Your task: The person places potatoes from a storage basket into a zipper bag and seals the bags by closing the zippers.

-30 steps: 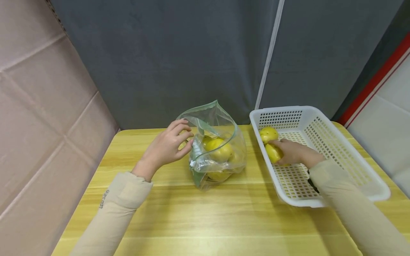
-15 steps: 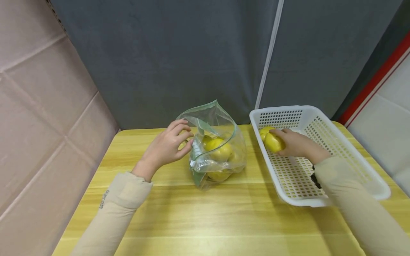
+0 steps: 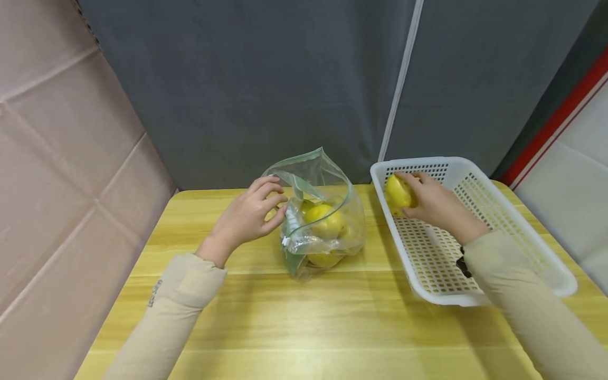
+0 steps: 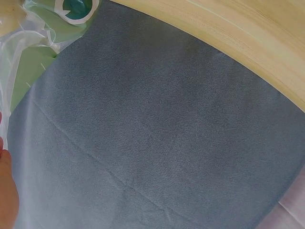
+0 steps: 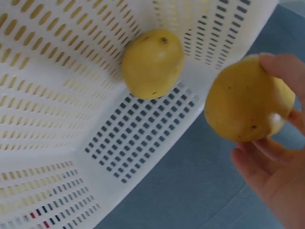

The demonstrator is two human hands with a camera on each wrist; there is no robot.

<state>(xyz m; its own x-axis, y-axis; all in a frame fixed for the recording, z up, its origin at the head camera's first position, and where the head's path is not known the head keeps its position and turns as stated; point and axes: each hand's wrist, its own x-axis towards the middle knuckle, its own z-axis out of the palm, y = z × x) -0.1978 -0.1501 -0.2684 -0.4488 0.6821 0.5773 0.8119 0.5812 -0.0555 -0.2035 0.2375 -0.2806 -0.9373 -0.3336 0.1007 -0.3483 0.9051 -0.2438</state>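
Note:
In the head view my left hand [image 3: 247,216] is at the left side of a clear zip bag [image 3: 353,232] with green edging; its fingertips pinch the bag's rim. The left wrist view shows only part of that hand [image 4: 7,191] beside the bag's film. Several yellow fruits [image 3: 328,224] lie inside the bag, whose mouth stands open. My right hand [image 3: 442,208] grips a rounded yellow fruit [image 3: 399,192] with small brown specks, above the far left part of a white basket [image 3: 442,264]. In the right wrist view another yellow fruit [image 5: 152,64] lies in the basket, apart from the held one [image 5: 250,100].
The bag and basket stand side by side on a wooden table [image 3: 304,316]. A grey curtain [image 3: 261,95] hangs behind the table, and a pinkish padded panel [image 3: 81,174] is at the left. The basket's raised wall lies between the held fruit and the bag.
My right hand has lifted the yellow fruit from the basket floor and moved it towards the basket's far left corner. My left hand and the bag have stayed in place.

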